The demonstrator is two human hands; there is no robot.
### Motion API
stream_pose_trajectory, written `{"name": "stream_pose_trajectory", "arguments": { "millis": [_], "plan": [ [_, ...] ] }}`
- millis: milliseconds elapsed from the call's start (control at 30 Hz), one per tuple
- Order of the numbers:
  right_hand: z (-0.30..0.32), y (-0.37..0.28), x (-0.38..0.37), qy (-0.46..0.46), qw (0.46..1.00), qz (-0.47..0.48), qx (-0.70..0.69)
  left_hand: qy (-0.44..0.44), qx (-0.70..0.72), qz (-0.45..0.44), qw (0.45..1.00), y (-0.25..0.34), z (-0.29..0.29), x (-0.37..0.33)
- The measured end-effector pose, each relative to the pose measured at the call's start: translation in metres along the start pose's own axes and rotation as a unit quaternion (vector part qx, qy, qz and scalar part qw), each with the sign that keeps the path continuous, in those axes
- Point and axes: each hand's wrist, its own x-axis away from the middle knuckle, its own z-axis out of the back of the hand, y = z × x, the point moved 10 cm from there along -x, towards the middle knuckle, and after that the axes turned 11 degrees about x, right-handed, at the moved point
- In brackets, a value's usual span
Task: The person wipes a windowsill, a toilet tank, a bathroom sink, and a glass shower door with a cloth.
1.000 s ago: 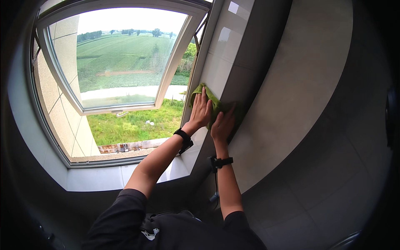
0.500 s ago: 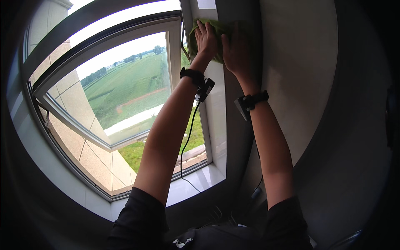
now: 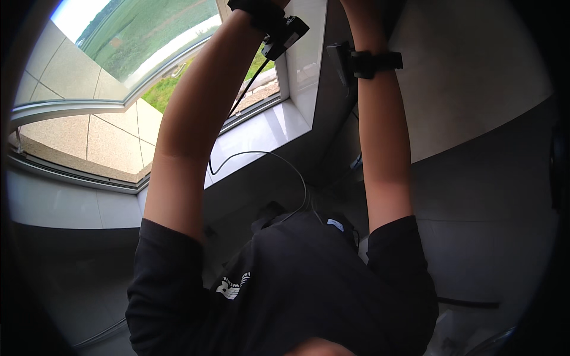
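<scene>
Grip first: left hand and right hand both run off the top edge past the wrists, so can't tell how open either is or whether it has hold of anything. Nearest thing is the glossy tiled window reveal (image 3: 307, 68), between the two forearms; contact not visible.

Left wrist strap (image 3: 254, 10) sits left of the reveal, its black sensor box (image 3: 290, 37) overlapping it in view, gap unclear; probably best to angle that wrist so the box can't scrape tile. Right wrist strap (image 3: 380, 63) is right of the reveal.

Left forearm (image 3: 193, 101) crosses the open casement window (image 3: 74, 109), left of the reveal; right forearm (image 3: 383, 136) rises right of it. Arms look nearly straight; a closer stance would likely steady the reach.

Thin black cable (image 3: 261, 152) loops past the sill (image 3: 261, 133) at the reveal's foot; better kept slack, off the frame edge.
</scene>
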Motion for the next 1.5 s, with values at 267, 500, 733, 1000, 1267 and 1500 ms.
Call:
{"name": "stream_pose_trajectory", "arguments": {
  "millis": [267, 500, 733, 1000, 1267, 1500],
  "plan": [
    [0.029, 0.012, 0.088, -0.057, 0.998, -0.028, 0.030, 0.006, 0.003, -0.048, 0.999, 0.017, -0.010, 0.113],
    [0.030, 0.041, 0.153, -0.203, 0.943, -0.202, -0.172, -0.263, 0.008, 0.142, 0.954, 0.021, -0.042, 0.183],
    [0.051, 0.041, 0.270, -0.277, 0.926, -0.235, -0.107, -0.135, 0.067, 0.288, 0.946, 0.038, -0.002, 0.297],
    [0.140, 0.034, 0.371, -0.348, 0.826, -0.428, -0.113, -0.305, 0.077, 0.165, 0.935, 0.118, 0.058, 0.323],
    [0.165, 0.044, 0.366, -0.343, 0.790, -0.500, -0.092, -0.291, 0.162, 0.118, 0.935, 0.161, 0.151, 0.317],
    [0.147, 0.054, 0.334, -0.271, 0.891, -0.364, -0.011, -0.196, -0.023, 0.146, 0.969, 0.118, 0.204, 0.318]
  ]
}}
